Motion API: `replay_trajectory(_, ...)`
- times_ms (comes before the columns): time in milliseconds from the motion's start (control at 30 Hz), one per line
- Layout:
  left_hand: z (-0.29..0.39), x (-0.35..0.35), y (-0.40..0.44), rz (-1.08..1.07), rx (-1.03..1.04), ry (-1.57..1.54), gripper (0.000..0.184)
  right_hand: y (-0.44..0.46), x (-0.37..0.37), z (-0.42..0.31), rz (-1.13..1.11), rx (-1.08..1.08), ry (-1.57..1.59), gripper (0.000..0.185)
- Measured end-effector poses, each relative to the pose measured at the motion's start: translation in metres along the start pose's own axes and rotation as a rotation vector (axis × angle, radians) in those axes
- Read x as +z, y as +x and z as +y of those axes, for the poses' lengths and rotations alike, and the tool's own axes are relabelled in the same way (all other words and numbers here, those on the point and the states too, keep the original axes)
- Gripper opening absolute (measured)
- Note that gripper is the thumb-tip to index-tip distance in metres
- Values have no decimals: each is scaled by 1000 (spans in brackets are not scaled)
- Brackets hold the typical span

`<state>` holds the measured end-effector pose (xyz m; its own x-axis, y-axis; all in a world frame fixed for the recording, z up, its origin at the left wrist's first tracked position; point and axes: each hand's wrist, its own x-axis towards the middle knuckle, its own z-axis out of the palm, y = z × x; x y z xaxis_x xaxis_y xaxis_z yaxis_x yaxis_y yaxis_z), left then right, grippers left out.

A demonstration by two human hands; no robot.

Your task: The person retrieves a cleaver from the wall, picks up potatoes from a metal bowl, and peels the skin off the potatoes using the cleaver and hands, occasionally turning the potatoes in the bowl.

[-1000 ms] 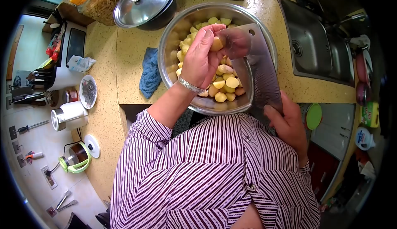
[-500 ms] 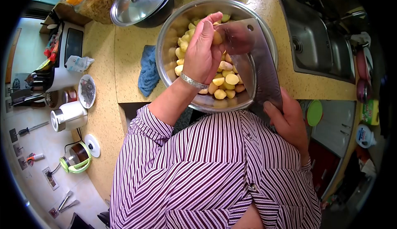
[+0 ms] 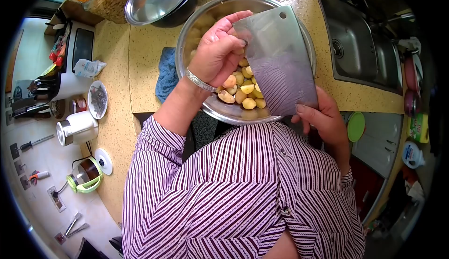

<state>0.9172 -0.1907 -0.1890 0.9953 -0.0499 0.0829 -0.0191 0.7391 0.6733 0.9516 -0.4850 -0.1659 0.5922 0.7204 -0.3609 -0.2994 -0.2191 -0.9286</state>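
Observation:
My right hand (image 3: 322,116) grips a wide cleaver (image 3: 285,58) at its lower end, thumb on the near face. The broad blade slants over a large steel bowl (image 3: 187,20), its hole near the top corner. Peeled potato pieces (image 3: 248,89) lie inside the bowl, some whole and some cut; the blade hides part of them. My left hand (image 3: 217,53), with a silver bracelet at the wrist, is closed over the bowl beside the blade's left edge. Its thumb and fingers curl together near the upper left corner; what they hold is hidden.
A blue cloth (image 3: 167,74) lies left of the bowl. Behind it stands a lidded pot (image 3: 159,2). To the right is a steel sink (image 3: 351,39). A white plate (image 3: 98,101) and a glass kettle (image 3: 86,177) stand on the left.
My left hand has shifted left and slightly down. The cleaver has turned so that its broad face shows more fully, and its top has risen. More potatoes on the left are covered.

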Motion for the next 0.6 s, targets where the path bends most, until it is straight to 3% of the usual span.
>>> replay_trajectory(33,2,0,-1,-39,-26,-12,58,0,0,0,-22,-21,-15,41)
replay_trajectory(67,2,2,-3,75,-12,117,53,-1,1,0,-22,-20,-16,41)
replay_trajectory(133,6,1,-6,189,2,244,49,-6,2,0,175,-21,-15,42)
replay_trajectory(200,22,-10,-12,164,-137,806,34,-10,-5,2,232,-78,28,43)
replay_trajectory(233,25,-16,-16,43,-22,1328,19,-12,-9,4,289,-135,72,43)
replay_trajectory(267,20,-18,-16,40,-24,1326,19,-15,-13,5,292,-133,73,43)
replay_trajectory(333,4,-20,-17,-103,379,2267,16,-18,-19,7,307,-145,88,43)
replay_trajectory(400,-20,-25,-11,-285,164,2043,18,-18,-14,7,322,-123,100,43)
replay_trajectory(467,-44,-27,-6,-462,303,2137,22,-18,-13,7,347,-102,110,43)
replay_trajectory(600,-47,-24,6,-570,400,2130,27,-18,-14,8,262,-68,78,40)
